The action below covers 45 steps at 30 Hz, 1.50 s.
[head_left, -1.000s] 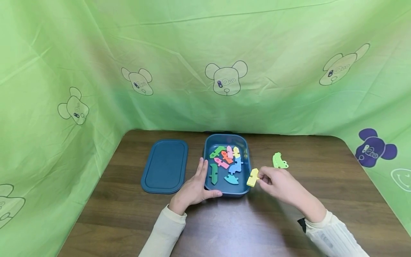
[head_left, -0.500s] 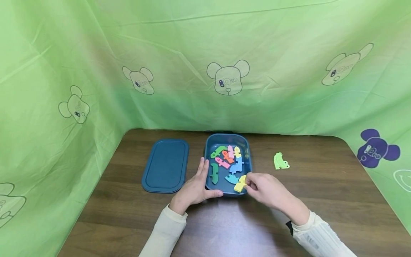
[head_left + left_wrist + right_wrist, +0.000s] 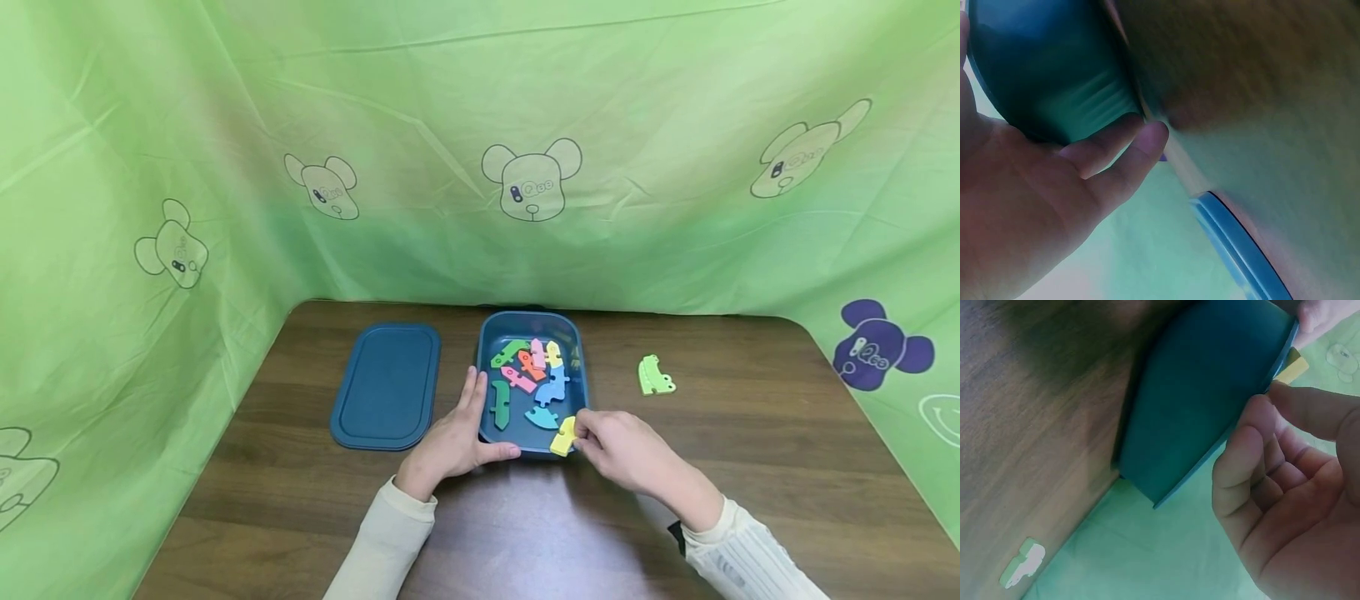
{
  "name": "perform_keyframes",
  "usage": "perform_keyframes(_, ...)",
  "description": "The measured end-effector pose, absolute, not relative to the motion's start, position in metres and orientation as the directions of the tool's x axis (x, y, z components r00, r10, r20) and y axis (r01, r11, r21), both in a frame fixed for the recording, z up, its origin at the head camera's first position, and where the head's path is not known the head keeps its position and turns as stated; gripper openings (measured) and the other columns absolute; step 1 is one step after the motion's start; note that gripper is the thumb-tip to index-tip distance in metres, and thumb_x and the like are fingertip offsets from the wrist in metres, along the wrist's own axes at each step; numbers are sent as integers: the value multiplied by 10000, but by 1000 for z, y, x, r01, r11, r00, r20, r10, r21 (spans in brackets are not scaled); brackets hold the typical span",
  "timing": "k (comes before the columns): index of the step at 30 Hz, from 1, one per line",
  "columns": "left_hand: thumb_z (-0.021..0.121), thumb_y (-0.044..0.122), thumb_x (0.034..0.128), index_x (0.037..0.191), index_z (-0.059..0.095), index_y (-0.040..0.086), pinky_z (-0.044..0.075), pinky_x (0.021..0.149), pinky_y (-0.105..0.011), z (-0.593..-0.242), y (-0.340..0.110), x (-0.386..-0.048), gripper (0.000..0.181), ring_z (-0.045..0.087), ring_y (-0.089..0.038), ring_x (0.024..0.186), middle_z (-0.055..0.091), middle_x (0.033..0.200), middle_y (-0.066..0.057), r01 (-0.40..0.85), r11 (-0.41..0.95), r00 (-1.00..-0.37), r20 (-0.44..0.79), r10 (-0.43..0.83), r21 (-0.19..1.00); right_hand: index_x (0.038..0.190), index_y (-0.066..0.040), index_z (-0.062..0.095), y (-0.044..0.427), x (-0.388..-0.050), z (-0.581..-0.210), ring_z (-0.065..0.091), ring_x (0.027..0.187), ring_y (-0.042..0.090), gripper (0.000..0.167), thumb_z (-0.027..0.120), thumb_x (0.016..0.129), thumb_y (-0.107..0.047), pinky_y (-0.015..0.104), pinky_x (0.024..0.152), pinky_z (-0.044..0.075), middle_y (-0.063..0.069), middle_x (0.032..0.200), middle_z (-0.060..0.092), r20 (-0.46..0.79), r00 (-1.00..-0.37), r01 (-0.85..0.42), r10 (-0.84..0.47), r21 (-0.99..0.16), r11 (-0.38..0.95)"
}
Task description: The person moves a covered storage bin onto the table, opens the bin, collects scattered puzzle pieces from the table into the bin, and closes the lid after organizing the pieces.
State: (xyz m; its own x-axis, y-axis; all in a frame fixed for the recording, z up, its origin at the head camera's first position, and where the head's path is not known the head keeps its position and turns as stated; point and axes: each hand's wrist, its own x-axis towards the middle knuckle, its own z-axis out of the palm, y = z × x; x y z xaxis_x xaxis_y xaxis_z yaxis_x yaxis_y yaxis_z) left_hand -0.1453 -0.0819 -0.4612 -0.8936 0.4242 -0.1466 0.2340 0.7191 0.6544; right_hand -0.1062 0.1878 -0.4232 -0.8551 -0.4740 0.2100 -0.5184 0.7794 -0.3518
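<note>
A dark blue box (image 3: 491,323) stands on the table with several coloured puzzle pieces in it, among them a teal piece (image 3: 542,417), a green piece (image 3: 501,405) and a blue piece (image 3: 552,388). My left hand (image 3: 453,437) rests against its left side and near corner, fingers straight, thumb along the near rim; the left wrist view shows the fingers on the outer wall. At the near right corner my right hand (image 3: 630,450) pinches a yellow puzzle piece (image 3: 564,437) over the rim. In the right wrist view part of that yellow piece (image 3: 1292,366) shows above the rim.
A dark blue lid (image 3: 386,386) lies flat left of the box. To the right lies a light green crocodile-shaped piece (image 3: 656,376). Behind the wooden table (image 3: 750,450) hangs a green printed cloth (image 3: 420,233).
My right hand has moved left and nearer, carrying the yellow puzzle piece from beside the box to over its near right corner. The left hand has stayed on the box.
</note>
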Motion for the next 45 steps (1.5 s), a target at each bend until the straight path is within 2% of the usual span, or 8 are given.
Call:
perform_keyframes(5, 714, 690, 813, 1639, -25, 177, 401, 1049, -561, -463, -83, -146, 1222, 363, -437, 1408, -130, 1688, -16, 237, 718, -895, -141, 424, 654, 748, -228, 503, 191, -108, -424, 398, 590, 49, 329, 724, 857, -10, 263, 528, 358, -154, 641, 378, 231, -851, -526, -472, -358, 771)
perform_keyframes(15, 704, 709, 806, 1639, -26, 174, 393, 1057, -562, -462, -83, -147, 1230, 342, -420, 1424, -127, 1688, -30, 241, 719, -894, -138, 425, 652, 711, -231, 483, 191, -115, -424, 390, 571, 57, 368, 733, 830, 11, 266, 526, 351, -154, 615, 365, 247, -856, -517, -455, -371, 771)
perform_keyframes(24, 707, 706, 805, 1638, -25, 172, 391, 1061, -557, -461, -82, -145, 1231, 343, -420, 1424, -132, 1687, -28, 238, 718, -891, -146, 429, 654, 708, -224, 518, 191, -117, -422, 404, 578, 66, 324, 717, 845, -8, 279, 544, 361, -131, 604, 402, 169, -895, -444, -413, -431, 786)
perform_keyframes(34, 720, 675, 819, 1637, -31, 159, 386, 1063, -562, -462, -82, -145, 1224, 334, -418, 1429, -146, 1684, -25, 237, 706, -890, -142, 432, 667, 798, -167, 581, 192, -117, -422, 449, 605, 89, 210, 734, 889, -56, 302, 575, 408, -91, 643, 473, 78, -925, -363, -372, -473, 803)
perform_keyframes(45, 732, 650, 827, 1636, -38, 175, 377, 1076, -547, -462, -82, -146, 1213, 315, -394, 1444, -160, 1681, 6, 224, 694, -890, -147, 432, 684, 809, -171, 593, 193, -118, -419, 450, 600, 82, 192, 736, 890, -74, 299, 574, 402, -100, 626, 457, 86, -921, -373, -379, -473, 799)
